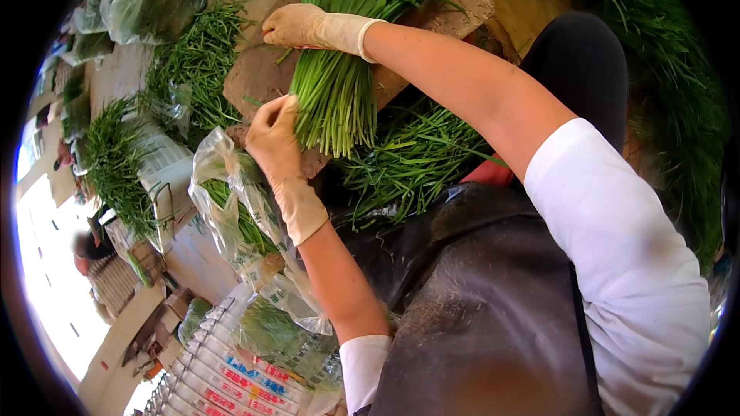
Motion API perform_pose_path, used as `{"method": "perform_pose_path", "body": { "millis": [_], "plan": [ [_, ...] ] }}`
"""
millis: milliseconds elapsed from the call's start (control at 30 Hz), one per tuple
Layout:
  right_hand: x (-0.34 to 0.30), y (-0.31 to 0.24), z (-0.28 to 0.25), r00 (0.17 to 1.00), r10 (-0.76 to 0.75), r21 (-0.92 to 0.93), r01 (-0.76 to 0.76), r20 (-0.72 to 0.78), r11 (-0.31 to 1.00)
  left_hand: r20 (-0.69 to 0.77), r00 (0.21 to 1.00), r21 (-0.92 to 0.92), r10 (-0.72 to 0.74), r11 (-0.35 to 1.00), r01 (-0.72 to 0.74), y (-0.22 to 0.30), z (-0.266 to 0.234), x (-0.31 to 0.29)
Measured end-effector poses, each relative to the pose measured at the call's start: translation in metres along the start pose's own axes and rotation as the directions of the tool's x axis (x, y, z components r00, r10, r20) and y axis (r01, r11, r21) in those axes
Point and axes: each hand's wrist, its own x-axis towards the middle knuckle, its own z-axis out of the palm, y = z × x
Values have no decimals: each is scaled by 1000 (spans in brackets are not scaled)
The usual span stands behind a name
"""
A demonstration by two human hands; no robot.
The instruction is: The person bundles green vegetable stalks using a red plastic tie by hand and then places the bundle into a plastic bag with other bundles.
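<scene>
chive bundle (pixel 337 85) upright, cut ends down, left hand (pixel 271 132), right hand (pixel 301 27)

Take the brown board (pixel 254 69) as your landmark. Its bare patch left of the green bundle (pixel 335 92) gives you open room. The bundle itself covers the board's middle, with your right hand (pixel 304 27) across its top and your left hand (pixel 274 135) at its cut end. Just beyond the board's left edge, loose greens (pixel 196 62) and bagged greens (pixel 231 208) crowd the surface (pixel 116 77). Below the board more stalks (pixel 408 162) block you.
</scene>
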Motion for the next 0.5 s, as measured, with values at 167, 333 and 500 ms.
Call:
{"method": "perform_pose_path", "body": {
  "millis": [167, 333, 500],
  "plan": [
    [-12, -34, 5, 931, 239, 586, -360, 276, 726, -182, 932, -682, -314, 723, 110, -34, -39, -35],
    [-12, -49, -25, 903, 290, 313, -388, 316, 867, -207, 911, -849, -356, 528, 14, -63, -105, -89],
    [-1, -26, 3, 971, 152, 223, -192, 186, 956, -95, 993, -700, -73, 714, -14, -88, -145, -145]
  ]
}}
